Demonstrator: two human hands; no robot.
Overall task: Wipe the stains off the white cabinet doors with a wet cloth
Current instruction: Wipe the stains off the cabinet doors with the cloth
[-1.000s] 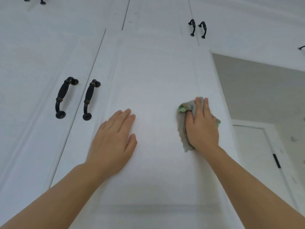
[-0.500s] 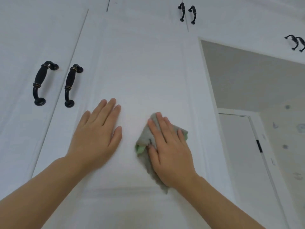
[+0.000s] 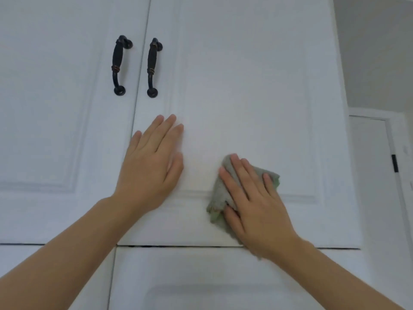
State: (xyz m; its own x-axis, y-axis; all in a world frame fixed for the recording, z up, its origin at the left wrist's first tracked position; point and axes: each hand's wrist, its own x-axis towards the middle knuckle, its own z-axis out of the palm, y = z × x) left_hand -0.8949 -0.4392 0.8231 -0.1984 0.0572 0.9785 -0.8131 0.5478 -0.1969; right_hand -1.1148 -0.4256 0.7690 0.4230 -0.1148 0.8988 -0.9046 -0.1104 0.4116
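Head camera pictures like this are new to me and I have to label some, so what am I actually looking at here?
There is no machine: the camera sits on a person's head and looks forward at their own two bare arms. They face a white cabinet door with a raised panel frame. The left hand lies flat and empty on the door, fingers straight. The right hand presses a grey-green cloth against the door's lower part, fingers spread over it. Two black handles sit side by side, one on this door and one on the neighbouring door. Another door starts below the dark gap. No stains are clear enough to make out.
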